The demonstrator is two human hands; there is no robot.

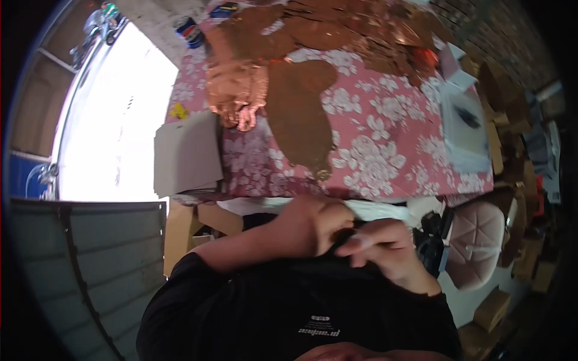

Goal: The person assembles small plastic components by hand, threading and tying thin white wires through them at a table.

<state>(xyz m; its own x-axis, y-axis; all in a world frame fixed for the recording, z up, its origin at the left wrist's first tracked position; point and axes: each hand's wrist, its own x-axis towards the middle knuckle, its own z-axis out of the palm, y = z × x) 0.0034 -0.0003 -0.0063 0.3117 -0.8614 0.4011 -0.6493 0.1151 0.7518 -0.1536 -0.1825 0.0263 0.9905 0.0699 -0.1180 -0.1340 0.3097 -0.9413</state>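
Note:
Close in front of my chest, just off the near table edge, my left hand (328, 224) and my right hand (382, 245) are held together. Both have their fingers curled closed. A small dark brown patch shows between them, but I cannot make out what it is. Nearest to them on the table lies a flat brown piece (301, 114) with a rounded, irregular outline. Beside it, to the left, rests a shiny copper-coloured embossed sheet (238, 90). More crumpled copper-coloured sheets (319, 30) are heaped along the far side.
A pink floral cloth (373, 153) covers the table. On its left are a stack of grey card sheets (189, 153) and a small yellow item (179, 111); a blue can (188, 31) stands farther back. Plastic-wrapped material (463, 132) lies right, near a padded chair (475, 243) and cardboard boxes (492, 310).

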